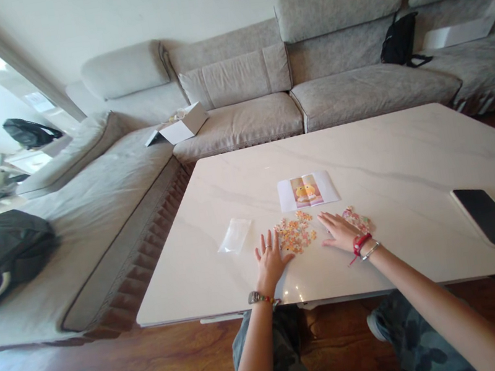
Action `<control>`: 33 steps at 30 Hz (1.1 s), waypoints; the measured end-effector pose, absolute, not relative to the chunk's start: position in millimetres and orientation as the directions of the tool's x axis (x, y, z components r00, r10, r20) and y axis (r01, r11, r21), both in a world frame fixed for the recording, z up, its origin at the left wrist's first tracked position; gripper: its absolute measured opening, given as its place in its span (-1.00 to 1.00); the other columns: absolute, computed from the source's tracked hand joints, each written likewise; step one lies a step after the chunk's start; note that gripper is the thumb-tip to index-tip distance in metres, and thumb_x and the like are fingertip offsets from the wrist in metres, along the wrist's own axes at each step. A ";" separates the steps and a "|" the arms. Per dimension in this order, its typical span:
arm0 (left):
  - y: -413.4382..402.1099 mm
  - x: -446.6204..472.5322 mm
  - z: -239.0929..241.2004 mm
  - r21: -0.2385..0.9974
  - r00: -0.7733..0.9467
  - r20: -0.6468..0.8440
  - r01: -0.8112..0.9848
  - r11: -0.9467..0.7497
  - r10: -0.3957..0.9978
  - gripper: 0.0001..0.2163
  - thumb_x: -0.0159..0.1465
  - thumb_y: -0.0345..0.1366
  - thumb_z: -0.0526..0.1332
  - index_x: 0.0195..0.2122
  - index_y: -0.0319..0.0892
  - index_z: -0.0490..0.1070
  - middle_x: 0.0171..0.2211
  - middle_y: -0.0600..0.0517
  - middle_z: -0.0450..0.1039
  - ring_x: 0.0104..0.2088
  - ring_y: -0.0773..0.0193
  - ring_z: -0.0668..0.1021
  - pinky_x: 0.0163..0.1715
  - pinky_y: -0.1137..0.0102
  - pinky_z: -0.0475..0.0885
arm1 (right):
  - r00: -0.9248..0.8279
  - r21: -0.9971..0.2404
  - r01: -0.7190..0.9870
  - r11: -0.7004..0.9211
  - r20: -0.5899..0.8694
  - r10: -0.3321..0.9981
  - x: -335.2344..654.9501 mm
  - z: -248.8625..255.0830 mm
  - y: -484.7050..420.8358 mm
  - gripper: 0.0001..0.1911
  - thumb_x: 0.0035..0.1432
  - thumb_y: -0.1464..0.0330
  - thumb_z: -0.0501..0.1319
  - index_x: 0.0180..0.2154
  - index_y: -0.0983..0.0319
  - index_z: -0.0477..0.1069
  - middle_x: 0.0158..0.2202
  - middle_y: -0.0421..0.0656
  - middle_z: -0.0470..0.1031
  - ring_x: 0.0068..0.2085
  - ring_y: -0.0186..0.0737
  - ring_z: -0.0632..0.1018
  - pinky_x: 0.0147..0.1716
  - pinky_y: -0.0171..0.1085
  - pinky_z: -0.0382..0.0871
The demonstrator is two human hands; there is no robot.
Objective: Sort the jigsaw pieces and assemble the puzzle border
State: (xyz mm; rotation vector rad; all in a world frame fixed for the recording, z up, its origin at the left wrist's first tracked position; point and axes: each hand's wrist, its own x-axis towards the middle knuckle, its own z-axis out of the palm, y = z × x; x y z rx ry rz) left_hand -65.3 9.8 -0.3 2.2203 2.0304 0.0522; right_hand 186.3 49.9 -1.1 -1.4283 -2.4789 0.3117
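Observation:
Small orange and yellow jigsaw puzzle pieces (296,234) lie in a loose heap on the white table (387,151). At the left edge of this heap my left hand (269,260) rests with its fingers spread. My right hand (340,232) lies on the other side, fingers stretched out and holding nothing. A second group of pinkish puzzle pieces (359,220) sits just beyond my right hand, which partly hides it. Behind the pieces lies a creased paper sheet (307,191) with a printed picture of yellow figures. To the left is a clear plastic bag (235,236), flat on the table.
A large dark-screened tablet or phone (493,218) lies at the table's right. Around the table runs a grey sofa (238,124). On it are an open white box (184,124), a black backpack (399,40) and, at left, a dark bag (5,255).

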 end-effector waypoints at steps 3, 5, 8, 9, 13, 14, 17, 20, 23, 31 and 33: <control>14.5 -61.5 4.2 0.121 0.150 -0.097 0.983 -0.138 0.984 -0.27 0.16 0.09 0.00 0.24 -0.14 -0.28 0.26 -0.13 -0.22 0.24 -0.01 -0.11 0.07 -0.02 0.08 | -0.545 -0.316 0.792 0.523 0.020 0.838 167.3 5.5 73.0 -0.19 -0.08 0.19 0.24 0.15 0.37 0.02 0.17 0.18 0.07 0.18 0.05 0.13 0.10 0.01 0.06; 17.1 -57.9 6.0 0.134 0.194 -0.100 0.975 -0.180 0.976 -0.24 0.15 0.13 -0.04 0.24 -0.19 -0.28 0.26 -0.15 -0.26 0.24 -0.01 -0.12 0.08 -0.01 0.05 | -0.591 -0.339 0.761 0.554 -0.011 0.806 157.1 7.5 83.2 -0.13 -0.11 0.15 0.26 0.16 0.39 0.00 0.18 0.19 0.05 0.19 0.04 0.10 0.12 -0.03 0.04; 21.3 -52.6 6.2 0.139 0.227 -0.105 0.967 -0.212 0.968 -0.24 0.16 0.14 -0.08 0.24 -0.25 -0.29 0.26 -0.18 -0.27 0.24 0.01 -0.10 0.10 0.01 0.03 | -0.637 -0.367 0.727 0.580 -0.047 0.769 145.6 6.5 90.6 -0.02 -0.20 0.12 0.30 0.17 0.44 -0.02 0.19 0.21 0.02 0.20 0.05 0.08 0.15 -0.08 0.01; 22.8 -51.5 5.7 0.139 0.236 -0.111 0.966 -0.220 0.965 -0.25 0.18 0.13 -0.09 0.24 -0.25 -0.29 0.25 -0.18 -0.26 0.24 0.02 -0.09 0.10 0.01 0.02 | -0.643 -0.373 0.724 0.581 -0.060 0.763 142.9 5.6 91.8 0.00 -0.21 0.11 0.31 0.17 0.46 -0.02 0.19 0.22 0.01 0.20 0.06 0.08 0.15 -0.09 0.01; 28.5 -52.2 2.9 0.134 0.280 -0.118 0.955 -0.264 0.953 -0.31 0.21 0.10 -0.14 0.24 -0.22 -0.28 0.25 -0.15 -0.22 0.23 0.06 -0.06 0.11 0.00 0.00 | -0.659 -0.381 0.713 0.588 -0.078 0.748 137.1 2.2 95.6 -0.01 -0.21 0.08 0.29 0.16 0.44 0.00 0.19 0.18 0.02 0.20 0.06 0.07 0.16 -0.07 0.02; 29.7 -53.1 2.4 0.127 0.290 -0.115 0.953 -0.275 0.950 -0.31 0.21 0.10 -0.15 0.24 -0.22 -0.29 0.25 -0.14 -0.21 0.23 0.06 -0.06 0.11 0.00 0.00 | -0.662 -0.383 0.710 0.591 -0.076 0.746 136.4 1.5 96.8 -0.02 -0.21 0.08 0.30 0.16 0.44 0.01 0.19 0.18 0.03 0.20 0.06 0.07 0.16 -0.07 0.02; 33.0 -56.0 2.1 0.102 0.305 -0.120 0.950 -0.294 0.945 -0.30 0.20 0.12 -0.17 0.24 -0.22 -0.29 0.25 -0.12 -0.19 0.24 0.08 -0.06 0.12 0.01 -0.01 | -0.668 -0.407 0.698 0.589 -0.077 0.740 134.8 -1.2 101.0 -0.02 -0.22 0.09 0.30 0.15 0.44 0.02 0.19 0.18 0.03 0.21 0.06 0.05 0.16 -0.08 0.02; 36.8 -57.6 2.4 0.094 0.306 -0.134 0.951 -0.296 0.943 -0.30 0.20 0.13 -0.19 0.24 -0.22 -0.28 0.25 -0.11 -0.21 0.24 0.08 -0.07 0.13 0.01 -0.02 | -0.671 -0.428 0.694 0.579 -0.091 0.736 133.2 -6.9 106.2 -0.01 -0.22 0.10 0.30 0.17 0.42 -0.01 0.20 0.17 0.00 0.22 0.04 0.01 0.16 -0.09 0.01; 41.4 -58.4 2.0 0.099 0.302 -0.141 0.952 -0.290 0.943 -0.30 0.20 0.13 -0.20 0.24 -0.22 -0.28 0.25 -0.10 -0.23 0.24 0.09 -0.07 0.13 0.01 -0.04 | -0.660 -0.424 0.705 0.568 -0.102 0.744 131.5 -15.0 113.0 0.03 -0.23 0.11 0.32 0.18 0.42 -0.05 0.21 0.18 -0.05 0.23 0.04 -0.01 0.17 -0.09 -0.04; 54.4 -62.4 1.5 0.078 0.313 -0.153 0.950 -0.304 0.937 -0.31 0.20 0.13 -0.21 0.24 -0.21 -0.27 0.25 -0.11 -0.22 0.24 0.08 -0.06 0.13 0.01 -0.01 | -0.661 -0.384 0.714 0.586 -0.094 0.744 125.7 -21.0 127.0 0.00 -0.23 0.11 0.32 0.17 0.40 -0.02 0.21 0.16 -0.05 0.23 0.04 -0.01 0.19 -0.11 -0.08; 56.7 -62.8 1.5 0.077 0.316 -0.145 0.948 -0.308 0.938 -0.32 0.20 0.12 -0.20 0.24 -0.20 -0.26 0.25 -0.11 -0.21 0.23 0.07 -0.05 0.13 0.00 -0.02 | -0.654 -0.372 0.723 0.582 -0.095 0.751 124.5 -19.9 127.8 -0.01 -0.23 0.14 0.32 0.17 0.42 -0.02 0.21 0.17 -0.04 0.23 0.02 0.01 0.19 -0.13 -0.07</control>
